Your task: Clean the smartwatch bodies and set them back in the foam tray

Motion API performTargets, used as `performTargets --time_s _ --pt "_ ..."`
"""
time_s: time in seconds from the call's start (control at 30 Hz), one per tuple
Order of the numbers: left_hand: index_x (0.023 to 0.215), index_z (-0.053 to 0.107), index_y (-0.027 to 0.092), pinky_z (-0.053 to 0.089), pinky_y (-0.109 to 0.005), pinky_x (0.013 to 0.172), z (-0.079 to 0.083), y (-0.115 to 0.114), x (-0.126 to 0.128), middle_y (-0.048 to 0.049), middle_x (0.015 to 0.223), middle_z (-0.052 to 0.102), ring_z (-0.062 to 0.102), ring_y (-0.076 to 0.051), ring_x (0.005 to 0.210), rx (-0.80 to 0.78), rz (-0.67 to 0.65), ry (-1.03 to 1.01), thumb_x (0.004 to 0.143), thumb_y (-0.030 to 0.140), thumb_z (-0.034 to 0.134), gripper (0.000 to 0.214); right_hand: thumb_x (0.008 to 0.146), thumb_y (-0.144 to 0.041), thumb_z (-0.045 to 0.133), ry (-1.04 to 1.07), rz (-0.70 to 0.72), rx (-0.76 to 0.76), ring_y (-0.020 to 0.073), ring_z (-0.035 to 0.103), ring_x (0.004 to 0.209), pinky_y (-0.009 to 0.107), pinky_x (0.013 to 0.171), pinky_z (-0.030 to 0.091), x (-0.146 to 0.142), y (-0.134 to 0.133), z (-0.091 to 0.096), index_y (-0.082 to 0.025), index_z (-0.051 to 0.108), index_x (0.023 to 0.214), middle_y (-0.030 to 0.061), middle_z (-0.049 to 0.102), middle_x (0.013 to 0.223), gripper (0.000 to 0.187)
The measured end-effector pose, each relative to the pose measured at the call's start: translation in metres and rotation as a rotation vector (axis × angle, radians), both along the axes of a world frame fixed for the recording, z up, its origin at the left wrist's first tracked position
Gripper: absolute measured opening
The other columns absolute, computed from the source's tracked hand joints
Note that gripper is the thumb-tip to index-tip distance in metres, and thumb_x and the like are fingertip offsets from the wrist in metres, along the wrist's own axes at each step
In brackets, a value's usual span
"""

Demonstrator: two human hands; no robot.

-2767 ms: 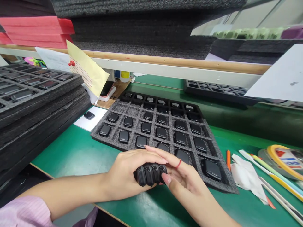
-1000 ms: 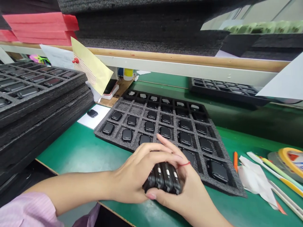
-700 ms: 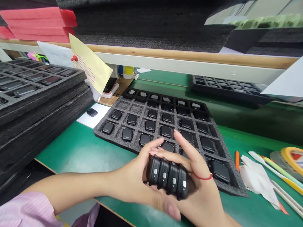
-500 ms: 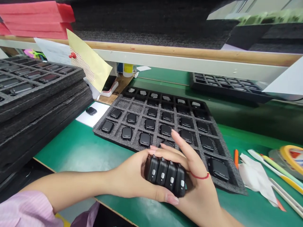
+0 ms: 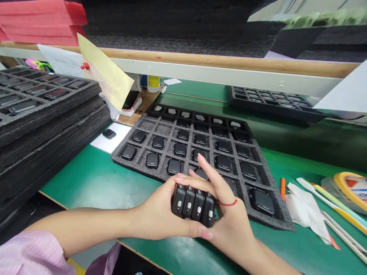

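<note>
My left hand (image 5: 156, 214) and my right hand (image 5: 229, 225) together clasp a row of several small black watch bodies (image 5: 193, 204), pressed side by side just above the green bench near its front edge. Each body shows a small white mark on its upper side. Left thumb lies under the row, left fingers curl over its top. Right fingers wrap the row's far end, index finger lifted. A red thread rings one right finger. Just beyond the hands lies a dark foam tray (image 5: 160, 173) whose pockets hold more black watch bodies (image 5: 151, 160).
A tall stack of dark foam trays (image 5: 43, 126) stands at the left. One loose watch body (image 5: 109, 133) rests on a white card. An empty black tray (image 5: 272, 103) sits at the back right. Pens, crumpled paper (image 5: 304, 214) and a tape roll (image 5: 351, 191) lie at the right.
The hands turned the row of watch bodies over so the white-marked sides face up, then lowered it slightly and closed tighter around it.
</note>
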State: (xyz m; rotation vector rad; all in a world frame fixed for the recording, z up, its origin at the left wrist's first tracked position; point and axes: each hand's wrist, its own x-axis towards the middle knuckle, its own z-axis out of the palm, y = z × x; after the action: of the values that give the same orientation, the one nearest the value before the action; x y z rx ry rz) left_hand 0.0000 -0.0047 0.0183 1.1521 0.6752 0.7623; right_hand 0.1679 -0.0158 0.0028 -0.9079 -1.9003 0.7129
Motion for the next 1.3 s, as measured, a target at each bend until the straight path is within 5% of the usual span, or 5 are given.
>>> performTargets --time_s 0.27,0.47,0.67,0.83,1.3 --pt "0.110 0.046 0.022 0.054 -0.042 0.090 0.0010 -0.0009 -0.0006 -0.0080 0.111 0.060 0.064 -0.024 0.104 0.085 -0.026 0.005 0.069 0.017 0.078 0.051 0.079 -0.013 0.078 0.012 -0.007 0.040 0.0249 0.063 0.128 0.043 0.118 0.044 -0.0011 0.0006 0.0007 -0.031 0.046 0.145 0.0080 0.043 0.159 0.075" --pt "0.112 0.044 0.021 0.052 -0.045 0.096 0.0017 -0.0027 -0.0015 -0.0077 0.116 0.060 0.061 -0.027 0.116 -0.042 0.002 0.072 0.072 0.016 0.072 0.049 0.082 -0.013 0.071 -0.031 -0.043 0.180 0.0210 0.068 0.121 0.033 0.113 0.050 -0.0062 0.0038 -0.0016 -0.020 0.054 0.136 0.0106 0.045 0.157 0.057" --pt "0.114 0.043 0.022 0.052 -0.042 0.092 0.0018 -0.0024 -0.0012 -0.0054 0.113 0.061 0.062 -0.027 0.114 -0.037 -0.008 0.095 0.068 0.011 0.071 0.055 0.082 -0.013 0.072 -0.047 -0.049 0.174 0.0214 0.067 0.121 0.032 0.109 0.054 -0.0057 0.0036 -0.0030 -0.025 0.052 0.141 0.0078 0.046 0.157 0.064" --pt "0.109 0.044 0.022 0.051 -0.043 0.088 0.0032 -0.0011 -0.0018 -0.0031 0.103 0.063 0.064 -0.026 0.103 -0.080 -0.011 0.096 0.066 0.013 0.072 0.053 0.083 -0.015 0.072 -0.031 -0.030 0.137 0.0203 0.067 0.122 0.034 0.110 0.054 -0.0047 0.0047 -0.0007 -0.027 0.028 0.158 0.0047 0.066 0.138 0.087" --pt "0.098 0.046 0.023 0.052 -0.042 0.088 0.0023 0.0003 0.0036 -0.0013 0.094 0.065 0.067 -0.025 0.098 -0.102 0.019 0.021 0.065 0.011 0.070 0.043 0.087 -0.016 0.065 -0.093 -0.064 0.132 0.0178 0.067 0.121 0.028 0.103 0.058 -0.0057 0.0040 0.0010 -0.025 0.027 0.158 0.0018 0.073 0.125 0.082"
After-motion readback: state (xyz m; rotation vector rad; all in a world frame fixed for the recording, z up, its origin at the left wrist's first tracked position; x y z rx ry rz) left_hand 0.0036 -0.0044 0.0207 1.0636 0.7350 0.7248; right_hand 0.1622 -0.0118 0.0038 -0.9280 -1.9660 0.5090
